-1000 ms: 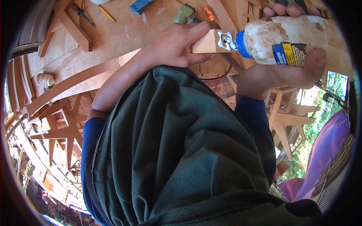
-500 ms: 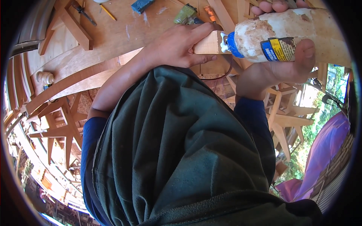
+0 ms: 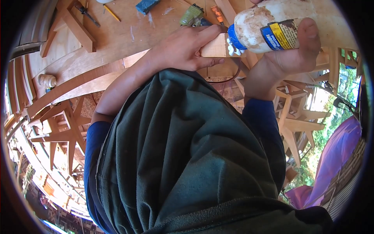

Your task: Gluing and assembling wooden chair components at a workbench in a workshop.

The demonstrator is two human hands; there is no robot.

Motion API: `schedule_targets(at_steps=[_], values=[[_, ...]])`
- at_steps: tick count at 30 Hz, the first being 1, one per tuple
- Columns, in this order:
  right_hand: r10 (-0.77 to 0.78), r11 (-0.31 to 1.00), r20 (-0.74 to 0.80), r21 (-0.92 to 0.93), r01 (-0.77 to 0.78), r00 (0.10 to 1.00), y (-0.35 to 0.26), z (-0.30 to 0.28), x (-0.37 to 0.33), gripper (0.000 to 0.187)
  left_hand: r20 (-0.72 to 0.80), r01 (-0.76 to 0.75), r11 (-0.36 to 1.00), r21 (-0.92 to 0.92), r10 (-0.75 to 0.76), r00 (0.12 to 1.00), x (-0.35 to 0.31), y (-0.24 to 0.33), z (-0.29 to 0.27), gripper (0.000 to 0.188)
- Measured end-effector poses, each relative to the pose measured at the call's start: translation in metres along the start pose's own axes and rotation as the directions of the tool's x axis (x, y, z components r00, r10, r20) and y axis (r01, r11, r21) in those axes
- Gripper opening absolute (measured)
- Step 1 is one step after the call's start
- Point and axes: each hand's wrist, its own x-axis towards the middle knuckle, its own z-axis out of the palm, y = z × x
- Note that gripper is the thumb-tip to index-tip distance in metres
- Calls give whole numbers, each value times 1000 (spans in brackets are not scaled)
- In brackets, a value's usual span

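My left hand [image 3: 189,46] is closed around a pale wooden piece [image 3: 215,48], with its squared end facing right. My right hand [image 3: 292,58] grips a big white glue bottle [image 3: 251,33], lying sideways and worn brown in patches, with a blue and yellow label. Its blue cap [image 3: 235,37] is at the end of the wooden piece. White glue [image 3: 233,50] sits in blobs between the cap and that end; the bottle hides part of the end face. Most fingers of my right hand are behind the bottle, while the thumb shows in front.
On the wooden workbench [image 3: 128,29] lie a green power tool [image 3: 191,15], an orange-handled tool [image 3: 217,13], a blue block [image 3: 147,6], a pencil [image 3: 112,12] and a screwdriver [image 3: 86,13]. Angled wooden frames [image 3: 66,132] stand below at the left, others [image 3: 296,121] at the right.
The glue bottle in my right hand has shifted left and slightly up and has turned a little. More white glue shows at the wood's end. My left hand stays nearly still.
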Motion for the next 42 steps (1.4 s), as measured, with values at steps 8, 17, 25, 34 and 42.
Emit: schedule_targets(at_steps=[8,17,25,34,42], values=[[-37,998,155,60,28,987,-13,18,20,63,-49,-23,1000,-14,23,999,2,3,2,53],[-142,951,-260,-305,58,955,-15,65,-15,62,-37,-1,1000,-14,0,999,2,1,2,54],[-2,998,46,-68,5,999,-17,51,7,65,-62,-32,999,8,32,998,3,-2,4,55],[-51,995,-351,67,80,935,-25,49,6,55,-57,-77,997,22,79,995,4,0,0,55],[369,692,-226,714,-104,901,-14,39,-1,47,-72,-1,998,-55,-3,997,0,5,-9,60]])
